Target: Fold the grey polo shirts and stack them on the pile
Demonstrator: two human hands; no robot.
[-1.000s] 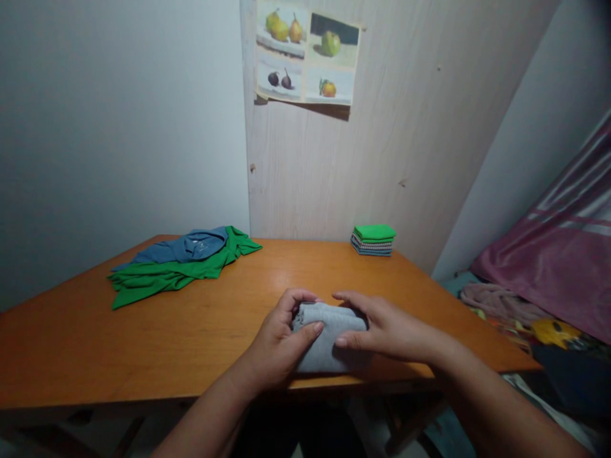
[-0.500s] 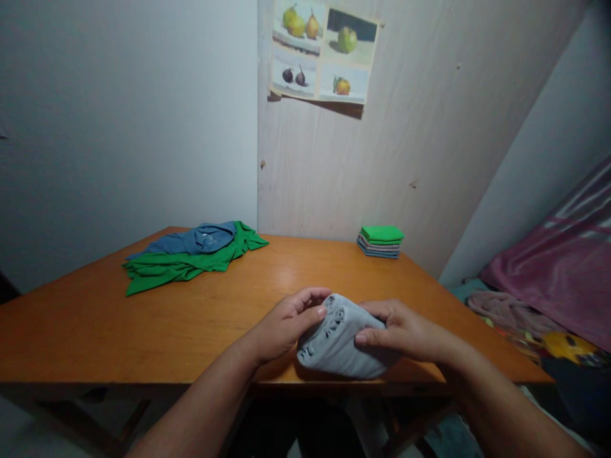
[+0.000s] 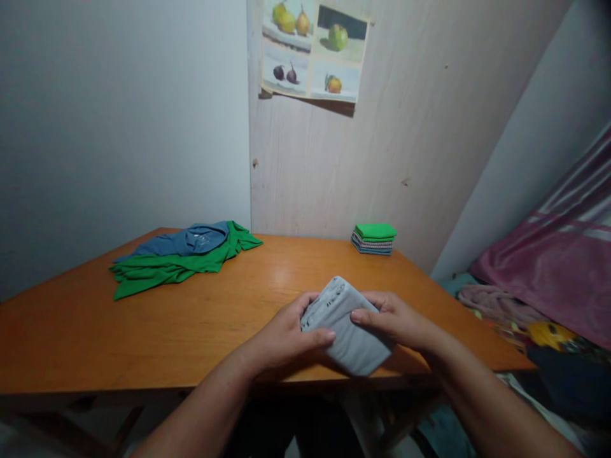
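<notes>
A folded grey garment (image 3: 344,324) is held just above the near edge of the orange wooden table (image 3: 143,331), turned at an angle with one corner pointing away from me. My left hand (image 3: 286,334) grips its left side, thumb laid across the top. My right hand (image 3: 394,319) grips the right side, thumb on top and fingers underneath.
A loose pile of a blue shirt (image 3: 184,242) on a green shirt (image 3: 157,270) lies at the table's far left. A small stack of folded clothes (image 3: 374,238) with a green one on top sits at the far right corner. Bedding and clutter (image 3: 539,299) lie to the right.
The grey garment went from lying flat on the table under both hands to being lifted and turned; both hands now grip it off the surface.
</notes>
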